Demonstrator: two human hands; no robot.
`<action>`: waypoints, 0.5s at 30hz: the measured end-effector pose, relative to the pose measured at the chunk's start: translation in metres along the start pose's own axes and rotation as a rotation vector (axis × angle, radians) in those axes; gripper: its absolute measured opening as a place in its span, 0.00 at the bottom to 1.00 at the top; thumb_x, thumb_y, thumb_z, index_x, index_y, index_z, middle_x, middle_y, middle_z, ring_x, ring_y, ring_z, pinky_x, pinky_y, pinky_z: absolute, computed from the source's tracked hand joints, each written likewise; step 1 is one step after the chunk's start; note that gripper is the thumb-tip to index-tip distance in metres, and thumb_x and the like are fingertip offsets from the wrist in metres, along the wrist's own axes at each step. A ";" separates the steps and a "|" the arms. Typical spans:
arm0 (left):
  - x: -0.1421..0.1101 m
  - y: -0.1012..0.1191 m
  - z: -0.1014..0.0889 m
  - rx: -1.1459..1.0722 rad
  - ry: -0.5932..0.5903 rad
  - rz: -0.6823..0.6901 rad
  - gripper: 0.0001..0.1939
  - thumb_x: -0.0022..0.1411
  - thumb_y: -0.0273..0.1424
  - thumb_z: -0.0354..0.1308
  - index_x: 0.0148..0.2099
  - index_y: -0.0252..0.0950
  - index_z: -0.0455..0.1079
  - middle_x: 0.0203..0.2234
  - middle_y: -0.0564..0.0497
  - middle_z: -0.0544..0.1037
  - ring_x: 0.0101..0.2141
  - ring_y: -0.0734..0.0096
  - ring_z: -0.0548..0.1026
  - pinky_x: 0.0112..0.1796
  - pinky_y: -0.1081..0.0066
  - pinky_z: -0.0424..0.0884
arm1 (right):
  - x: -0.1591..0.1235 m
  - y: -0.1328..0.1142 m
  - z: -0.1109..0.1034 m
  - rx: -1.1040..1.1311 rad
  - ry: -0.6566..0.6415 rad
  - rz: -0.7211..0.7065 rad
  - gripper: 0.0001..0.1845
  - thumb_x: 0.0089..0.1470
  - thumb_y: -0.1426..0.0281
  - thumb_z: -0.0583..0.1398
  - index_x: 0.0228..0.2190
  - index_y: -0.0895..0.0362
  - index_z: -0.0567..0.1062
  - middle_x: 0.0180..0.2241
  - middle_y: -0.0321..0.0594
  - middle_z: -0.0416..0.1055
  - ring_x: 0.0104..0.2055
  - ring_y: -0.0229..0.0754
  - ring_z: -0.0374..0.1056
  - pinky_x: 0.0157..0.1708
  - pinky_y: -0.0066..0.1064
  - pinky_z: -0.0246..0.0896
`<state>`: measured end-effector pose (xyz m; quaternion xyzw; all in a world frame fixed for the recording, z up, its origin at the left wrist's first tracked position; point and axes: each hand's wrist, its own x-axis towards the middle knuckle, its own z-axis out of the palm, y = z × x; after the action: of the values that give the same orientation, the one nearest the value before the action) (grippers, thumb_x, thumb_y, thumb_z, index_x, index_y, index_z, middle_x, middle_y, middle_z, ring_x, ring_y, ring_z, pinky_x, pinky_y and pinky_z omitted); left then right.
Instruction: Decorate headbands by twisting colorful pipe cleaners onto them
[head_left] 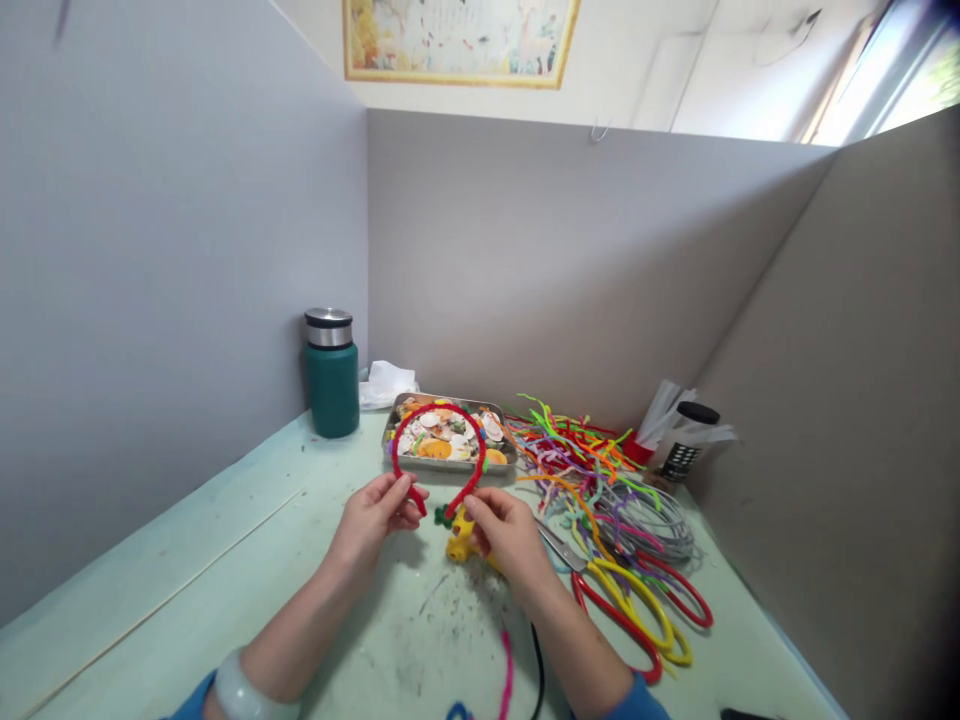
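Observation:
A fuzzy red pipe cleaner [440,405], curved into a wide open loop, is held up above the table. My left hand [369,525] pinches it near its left end between thumb and fingers. The other end sits between the thumb and fingers of my right hand [510,535]. The two ends point toward each other at the bottom and stay apart. Below, by my right fingers, is a yellow object [459,545], partly hidden by that hand. A small dark green fuzzy piece [442,516] shows just behind it.
Behind the loop stands a metal tray [450,463] of small decorations. To the right lie a heap of coloured pipe cleaners [570,450], grey coiled strands [660,525] and scissors [561,545]. A green bottle [332,390] stands left; a black-lidded jar [682,450] is at right.

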<state>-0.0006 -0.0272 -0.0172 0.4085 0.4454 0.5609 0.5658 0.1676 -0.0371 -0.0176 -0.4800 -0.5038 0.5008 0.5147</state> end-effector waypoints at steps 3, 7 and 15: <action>-0.001 0.002 0.000 0.036 0.019 -0.007 0.19 0.51 0.42 0.60 0.38 0.30 0.70 0.29 0.45 0.78 0.26 0.74 0.72 0.26 0.75 0.69 | 0.001 0.002 -0.001 -0.052 -0.003 -0.027 0.12 0.46 0.62 0.59 0.23 0.59 0.71 0.17 0.33 0.66 0.17 0.32 0.57 0.17 0.23 0.51; 0.002 -0.001 -0.003 -0.013 0.049 -0.009 0.18 0.50 0.41 0.61 0.38 0.31 0.70 0.32 0.45 0.78 0.28 0.73 0.73 0.28 0.75 0.70 | 0.002 0.000 -0.008 -0.347 0.102 -0.214 0.10 0.48 0.65 0.57 0.28 0.58 0.75 0.27 0.40 0.72 0.28 0.39 0.65 0.29 0.28 0.59; 0.006 -0.004 -0.005 -0.095 0.120 -0.032 0.15 0.52 0.35 0.62 0.40 0.31 0.70 0.31 0.46 0.79 0.26 0.76 0.73 0.27 0.77 0.72 | -0.002 -0.027 -0.042 -1.314 -0.072 -0.167 0.11 0.45 0.62 0.59 0.22 0.55 0.77 0.26 0.42 0.74 0.30 0.44 0.68 0.27 0.30 0.52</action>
<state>-0.0049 -0.0217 -0.0225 0.3397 0.4576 0.5960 0.5657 0.2108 -0.0395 0.0076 -0.6365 -0.7567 0.0635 0.1348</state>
